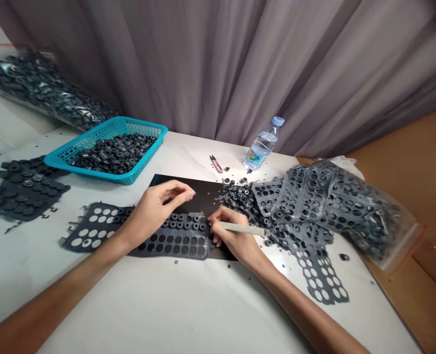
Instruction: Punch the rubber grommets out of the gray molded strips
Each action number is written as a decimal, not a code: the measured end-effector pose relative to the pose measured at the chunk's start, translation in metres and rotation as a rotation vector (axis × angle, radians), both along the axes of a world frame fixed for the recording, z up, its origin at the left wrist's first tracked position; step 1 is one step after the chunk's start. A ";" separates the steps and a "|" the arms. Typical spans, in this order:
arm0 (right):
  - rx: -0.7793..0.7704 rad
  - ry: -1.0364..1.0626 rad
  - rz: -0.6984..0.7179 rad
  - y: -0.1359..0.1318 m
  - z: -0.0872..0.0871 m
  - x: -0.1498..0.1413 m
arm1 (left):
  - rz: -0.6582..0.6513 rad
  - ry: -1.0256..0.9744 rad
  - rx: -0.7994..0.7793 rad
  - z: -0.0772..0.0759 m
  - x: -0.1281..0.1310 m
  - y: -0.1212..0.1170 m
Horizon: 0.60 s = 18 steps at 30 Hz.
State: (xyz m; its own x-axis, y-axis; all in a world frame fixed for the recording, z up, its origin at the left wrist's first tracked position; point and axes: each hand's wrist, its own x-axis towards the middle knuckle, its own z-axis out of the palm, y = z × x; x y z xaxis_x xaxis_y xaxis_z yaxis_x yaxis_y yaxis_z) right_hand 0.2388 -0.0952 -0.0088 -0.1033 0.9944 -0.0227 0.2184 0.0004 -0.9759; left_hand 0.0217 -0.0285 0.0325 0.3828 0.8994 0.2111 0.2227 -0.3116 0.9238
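In the head view my left hand (160, 206) is raised above the dark rubber sheet (181, 250), thumb and fingertips pinched together. Whatever is between them, if anything, is too small to make out. My right hand (236, 233) grips a pen-like tool with a pale handle (245, 229), its tip hidden by the fingers at the sheet's right end. Rows of small black ring-shaped pieces stand along the sheet's upper part, while round holes fill its lower rows. Part of the sheet lies over a black mat (206, 194); my left forearm hides its middle.
Behind to the left, a blue basket (131, 176) holds black rubber pieces. A second moulded sheet (26, 194) lies farther left. Pink-handled thread snips (216, 164) and a water bottle (262, 150) are at the back. Loose pieces (242, 199) and punched sheets (302, 191) are piled right.
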 end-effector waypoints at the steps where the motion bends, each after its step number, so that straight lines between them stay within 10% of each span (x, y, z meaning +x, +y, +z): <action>1: -0.016 0.035 -0.012 0.001 0.000 0.000 | -0.014 -0.077 -0.110 0.001 -0.001 0.001; 9: 0.017 0.090 -0.156 0.003 0.000 0.005 | -0.200 -0.406 -0.751 -0.006 0.005 -0.014; 18: 0.011 -0.019 -0.119 0.000 0.003 0.004 | -0.229 -0.456 -0.870 0.009 0.006 -0.018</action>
State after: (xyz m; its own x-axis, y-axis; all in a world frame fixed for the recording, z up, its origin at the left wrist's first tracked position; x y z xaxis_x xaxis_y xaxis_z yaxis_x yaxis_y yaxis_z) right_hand 0.2429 -0.0953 -0.0056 0.0159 0.9998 -0.0121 0.2361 -0.0155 -0.9716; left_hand 0.0276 -0.0462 0.0418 0.6124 0.7253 -0.3146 -0.1892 0.5208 0.8324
